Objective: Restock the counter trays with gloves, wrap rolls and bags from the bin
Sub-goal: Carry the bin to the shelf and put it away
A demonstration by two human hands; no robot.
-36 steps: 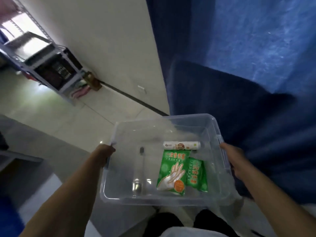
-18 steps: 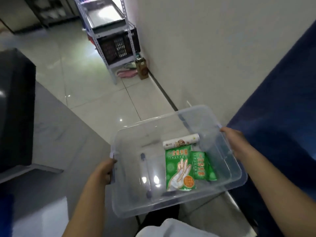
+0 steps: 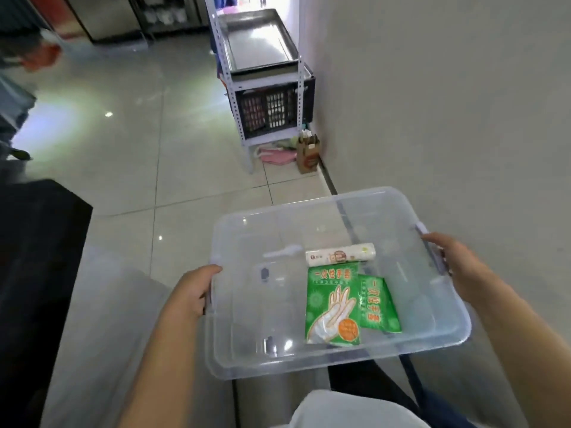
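I carry a clear plastic bin (image 3: pixel 247 362) in front of me at waist height. My left hand (image 3: pixel 193 293) grips its left handle and my right hand (image 3: pixel 454 267) grips its right handle. Inside lie a white wrap roll (image 3: pixel 340 254), a large green pack of disposable gloves (image 3: pixel 332 304) and a smaller green pack (image 3: pixel 378 305) beside it on the right. The left half of the bin holds nothing.
A metal shelf rack (image 3: pixel 262 75) with a steel tray on top and a black crate below stands against the white wall ahead. A brown paper bag (image 3: pixel 307 152) sits by it on the tiled floor. A grey counter (image 3: pixel 102 319) runs along my left. Another person (image 3: pixel 21 84) is at far left.
My view has swung left, away from the blue curtain, toward the shelf rack and open floor. The bin stays in both hands; its contents have not shifted.
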